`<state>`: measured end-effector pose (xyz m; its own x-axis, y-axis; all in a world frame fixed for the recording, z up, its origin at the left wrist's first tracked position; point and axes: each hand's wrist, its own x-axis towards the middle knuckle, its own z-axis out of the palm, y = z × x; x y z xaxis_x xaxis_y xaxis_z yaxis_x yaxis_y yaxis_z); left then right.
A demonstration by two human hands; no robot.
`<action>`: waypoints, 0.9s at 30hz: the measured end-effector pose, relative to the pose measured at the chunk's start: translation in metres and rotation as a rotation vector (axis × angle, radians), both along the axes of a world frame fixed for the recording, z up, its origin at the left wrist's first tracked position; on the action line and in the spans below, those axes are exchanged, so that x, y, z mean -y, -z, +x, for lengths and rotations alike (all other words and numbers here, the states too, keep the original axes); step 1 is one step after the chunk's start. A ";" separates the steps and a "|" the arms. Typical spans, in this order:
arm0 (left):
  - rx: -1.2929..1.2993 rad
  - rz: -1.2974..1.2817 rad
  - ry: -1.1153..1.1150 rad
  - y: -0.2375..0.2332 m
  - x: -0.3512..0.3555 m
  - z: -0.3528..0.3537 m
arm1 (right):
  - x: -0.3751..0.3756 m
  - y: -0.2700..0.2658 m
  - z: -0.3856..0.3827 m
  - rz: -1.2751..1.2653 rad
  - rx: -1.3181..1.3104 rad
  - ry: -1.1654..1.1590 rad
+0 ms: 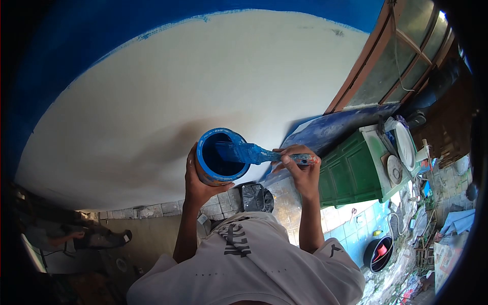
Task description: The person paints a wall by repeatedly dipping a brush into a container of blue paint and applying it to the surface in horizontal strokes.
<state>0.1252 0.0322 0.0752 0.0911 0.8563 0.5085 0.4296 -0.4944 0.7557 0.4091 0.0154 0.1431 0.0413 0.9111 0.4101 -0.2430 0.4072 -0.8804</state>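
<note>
My left hand (199, 184) is wrapped round a paint can (206, 175) with a blue-smeared rim, holding it up in front of the wall. Inside the can the paint is dark blue. My right hand (301, 170) grips the handle of a paintbrush (260, 154), its fingers closed near the handle's end. Blue paint coats the brush, and its bristles lie over the can's mouth, partly inside the opening. Behind both stands a white wall (168, 91) with a blue painted band (152, 15) along its upper and left edges.
To the right are a brown-framed window (391, 61), a green cabinet (351, 170) and a black tub (378, 253) holding something red. A black bag (255, 197) lies by the wall's foot. At the lower left, another person's arm and leg (96, 239) show dimly.
</note>
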 end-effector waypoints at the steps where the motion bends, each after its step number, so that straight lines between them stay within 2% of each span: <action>1: -0.005 -0.008 -0.005 0.001 0.000 0.000 | 0.000 -0.001 0.001 -0.022 -0.022 0.006; 4: -0.021 0.011 -0.001 -0.003 -0.006 0.001 | -0.004 -0.006 0.002 -0.042 0.052 -0.002; 17: -0.009 0.006 -0.004 0.000 -0.008 -0.001 | -0.008 -0.007 0.000 -0.106 0.007 -0.042; 27: -0.013 -0.007 0.004 -0.002 -0.010 -0.002 | -0.011 -0.005 -0.004 -0.040 -0.015 -0.022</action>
<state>0.1237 0.0422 0.0768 0.1011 0.8593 0.5013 0.4369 -0.4911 0.7536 0.4048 0.0268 0.1483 0.0266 0.9274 0.3731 -0.2645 0.3665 -0.8920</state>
